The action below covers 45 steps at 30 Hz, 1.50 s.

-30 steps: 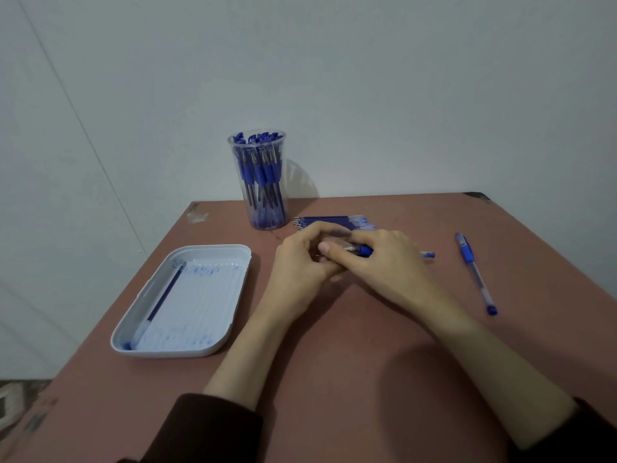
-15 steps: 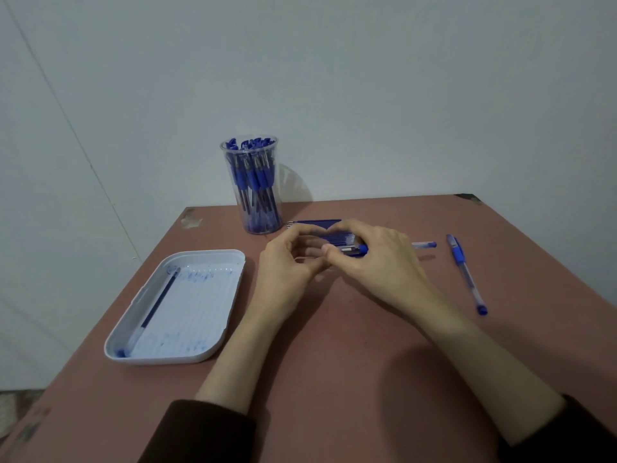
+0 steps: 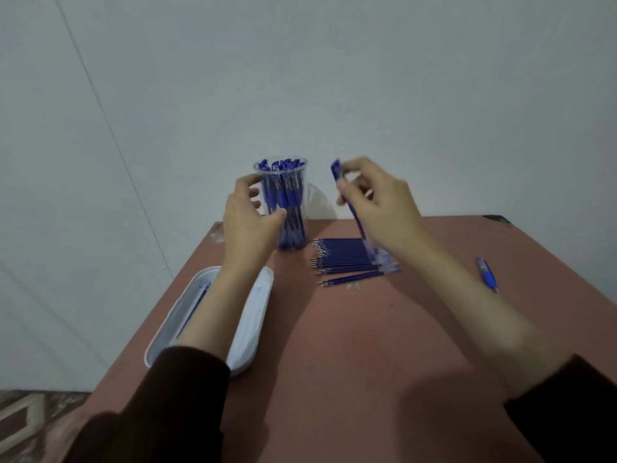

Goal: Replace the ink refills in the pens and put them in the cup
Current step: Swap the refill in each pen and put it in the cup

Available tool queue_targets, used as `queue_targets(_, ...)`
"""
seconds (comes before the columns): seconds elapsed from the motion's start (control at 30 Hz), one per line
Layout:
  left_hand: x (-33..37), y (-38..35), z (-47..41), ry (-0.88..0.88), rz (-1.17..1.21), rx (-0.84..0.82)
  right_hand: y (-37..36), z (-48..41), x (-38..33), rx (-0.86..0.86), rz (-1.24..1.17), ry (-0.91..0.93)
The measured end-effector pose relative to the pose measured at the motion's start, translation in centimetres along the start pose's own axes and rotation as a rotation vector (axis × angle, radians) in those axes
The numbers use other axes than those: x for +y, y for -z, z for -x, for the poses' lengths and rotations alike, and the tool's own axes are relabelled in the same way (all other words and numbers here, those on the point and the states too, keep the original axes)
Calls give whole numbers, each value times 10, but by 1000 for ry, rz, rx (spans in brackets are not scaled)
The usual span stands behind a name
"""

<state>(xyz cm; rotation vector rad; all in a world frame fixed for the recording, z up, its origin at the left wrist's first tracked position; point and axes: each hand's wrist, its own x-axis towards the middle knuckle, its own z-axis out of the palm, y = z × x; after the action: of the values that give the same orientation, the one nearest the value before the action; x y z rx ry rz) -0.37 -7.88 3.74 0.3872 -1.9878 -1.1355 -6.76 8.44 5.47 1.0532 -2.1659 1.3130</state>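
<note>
Blue-capped and tilted, the pen (image 3: 338,172) is pinched in the fingers (image 3: 359,165) of the right hand (image 3: 377,202), raised above the counter (image 3: 367,329) just right of the cup (image 3: 287,182). The left hand (image 3: 247,222) curls round that clear cup, which is crowded with pens, apparently to steady it. The step looks like dropping in a refilled pen. Next, it needs bringing over the rim and threading into a gap. Loose refills (image 3: 347,259) lie beneath, a second pen (image 3: 487,275) waits far right, and a white tray (image 3: 257,315) sits left.
</note>
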Motion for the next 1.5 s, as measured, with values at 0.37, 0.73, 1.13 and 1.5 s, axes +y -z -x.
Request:
queue_targets(0.37, -21, -12, -49, 168, 140, -328, -29, -109, -52, 300, -276, 111)
queue_targets(0.73, -36, -22, -55, 44, 155, -248, -79, -122, -15, 94, 75, -1)
queue_targets(1.13, -36, -22, -54, 73, 174, -249, -94, -118, 9, -126, 330, -3)
queue_targets(1.5, -4, -21, -11, -29, -82, 47, -29, -56, 10, -147, 368, -86)
